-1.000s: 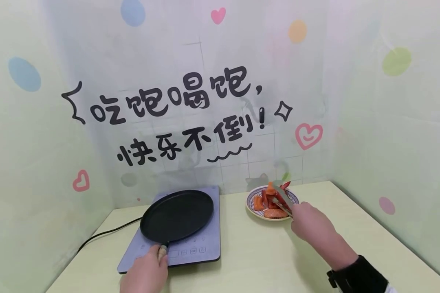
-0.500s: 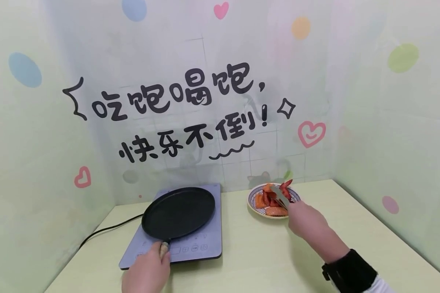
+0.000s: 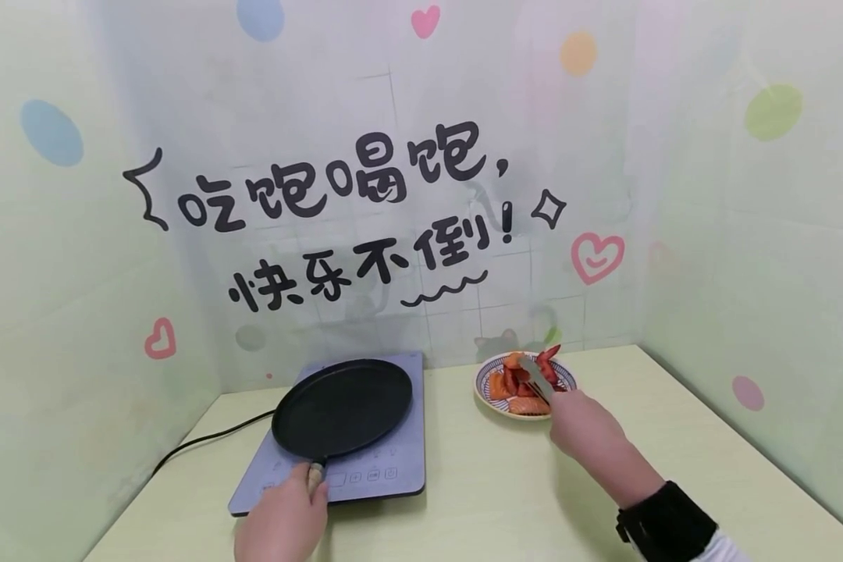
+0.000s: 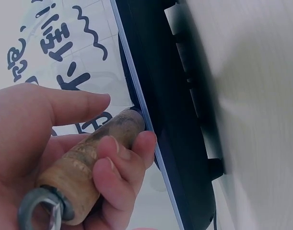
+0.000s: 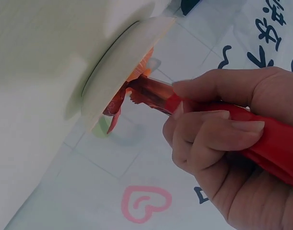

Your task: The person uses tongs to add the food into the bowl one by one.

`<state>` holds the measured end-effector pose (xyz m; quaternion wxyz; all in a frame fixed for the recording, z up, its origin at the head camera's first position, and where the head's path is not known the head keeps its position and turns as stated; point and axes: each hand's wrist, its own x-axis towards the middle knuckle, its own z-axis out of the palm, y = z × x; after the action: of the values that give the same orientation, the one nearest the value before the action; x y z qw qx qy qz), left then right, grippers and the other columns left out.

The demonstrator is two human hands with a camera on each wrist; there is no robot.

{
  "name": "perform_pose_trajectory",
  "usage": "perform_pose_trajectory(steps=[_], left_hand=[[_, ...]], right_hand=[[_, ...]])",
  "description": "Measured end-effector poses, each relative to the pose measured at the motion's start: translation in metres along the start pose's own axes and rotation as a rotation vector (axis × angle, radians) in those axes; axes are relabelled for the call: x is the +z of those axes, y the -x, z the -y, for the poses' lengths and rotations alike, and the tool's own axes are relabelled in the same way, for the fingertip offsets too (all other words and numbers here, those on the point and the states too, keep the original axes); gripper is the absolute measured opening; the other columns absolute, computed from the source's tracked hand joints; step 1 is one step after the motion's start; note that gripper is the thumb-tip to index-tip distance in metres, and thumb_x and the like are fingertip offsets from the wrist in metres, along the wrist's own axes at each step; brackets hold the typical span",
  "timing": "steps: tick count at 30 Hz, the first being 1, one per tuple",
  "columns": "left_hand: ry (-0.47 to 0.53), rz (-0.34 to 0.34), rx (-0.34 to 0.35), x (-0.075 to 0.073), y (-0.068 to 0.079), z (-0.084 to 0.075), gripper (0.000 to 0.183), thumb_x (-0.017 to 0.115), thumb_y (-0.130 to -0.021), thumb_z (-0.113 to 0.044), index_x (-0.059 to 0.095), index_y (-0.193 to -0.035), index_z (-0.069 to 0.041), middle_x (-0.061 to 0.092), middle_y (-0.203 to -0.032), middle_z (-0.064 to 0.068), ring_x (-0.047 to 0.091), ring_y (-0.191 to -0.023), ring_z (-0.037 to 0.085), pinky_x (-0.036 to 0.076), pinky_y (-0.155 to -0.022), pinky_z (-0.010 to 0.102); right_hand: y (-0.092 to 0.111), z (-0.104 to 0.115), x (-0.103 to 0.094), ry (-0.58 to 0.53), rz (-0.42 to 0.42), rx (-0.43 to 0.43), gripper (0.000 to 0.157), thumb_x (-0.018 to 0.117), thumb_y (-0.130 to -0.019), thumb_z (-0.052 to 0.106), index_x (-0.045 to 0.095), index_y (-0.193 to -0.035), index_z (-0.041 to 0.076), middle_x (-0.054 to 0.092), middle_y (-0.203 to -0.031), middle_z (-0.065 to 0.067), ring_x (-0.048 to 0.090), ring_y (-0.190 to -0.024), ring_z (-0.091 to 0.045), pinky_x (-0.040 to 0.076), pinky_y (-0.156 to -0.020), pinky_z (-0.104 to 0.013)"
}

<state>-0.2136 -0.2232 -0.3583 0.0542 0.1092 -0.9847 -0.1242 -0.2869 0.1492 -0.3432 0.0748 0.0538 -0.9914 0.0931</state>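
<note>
My left hand (image 3: 281,515) grips the wooden handle (image 4: 84,163) of a flat black frying pan (image 3: 344,407). In the left wrist view the fingers curl round the handle below its thumb, and a metal ring hangs at its end. The pan rests on a bluish induction cooktop (image 3: 400,453). My right hand (image 3: 586,429) holds metal tongs (image 3: 542,380) with red handles (image 5: 271,136). Their tips reach into the food on a patterned plate (image 3: 486,400), at an orange piece (image 3: 513,360) on top. Salmon slices (image 3: 529,406) and reddish pieces (image 3: 549,365) lie there.
The pale table (image 3: 478,484) is bounded by a printed back wall (image 3: 393,328) and side walls. A black cable (image 3: 211,442) runs from the cooktop to the left. The plate stands at the back right, apart from the cooktop.
The tongs have come down onto the food and their arms have drawn closer together. My right hand has shifted slightly left. The left hand and pan stay in place.
</note>
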Motion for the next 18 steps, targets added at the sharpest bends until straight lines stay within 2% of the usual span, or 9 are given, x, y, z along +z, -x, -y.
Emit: perform_pose_trajectory(steps=[7, 18], left_hand=[[0.000, 0.035, -0.018, 0.000, -0.003, 0.000, 0.054, 0.056, -0.095, -0.039, 0.052, -0.134, -0.001, 0.067, -0.104, 0.024, 0.062, -0.090, 0.043, 0.051, -0.066, 0.058], [0.003, 0.008, 0.001, 0.001, -0.001, 0.000, 0.054, 0.055, -0.095, -0.039, 0.052, -0.133, -0.001, 0.068, -0.103, 0.023, 0.063, -0.088, 0.042, 0.051, -0.063, 0.056]], right_hand=[[-0.003, -0.008, -0.006, -0.050, 0.001, -0.003, 0.009, 0.058, -0.080, -0.003, 0.063, -0.084, 0.003, 0.054, -0.069, -0.006, 0.049, -0.055, -0.017, 0.036, -0.044, -0.026], [-0.004, -0.015, -0.018, -0.082, 0.005, -0.017, 0.013, 0.056, -0.076, -0.005, 0.062, -0.078, 0.007, 0.055, -0.067, -0.005, 0.048, -0.053, -0.016, 0.036, -0.044, -0.027]])
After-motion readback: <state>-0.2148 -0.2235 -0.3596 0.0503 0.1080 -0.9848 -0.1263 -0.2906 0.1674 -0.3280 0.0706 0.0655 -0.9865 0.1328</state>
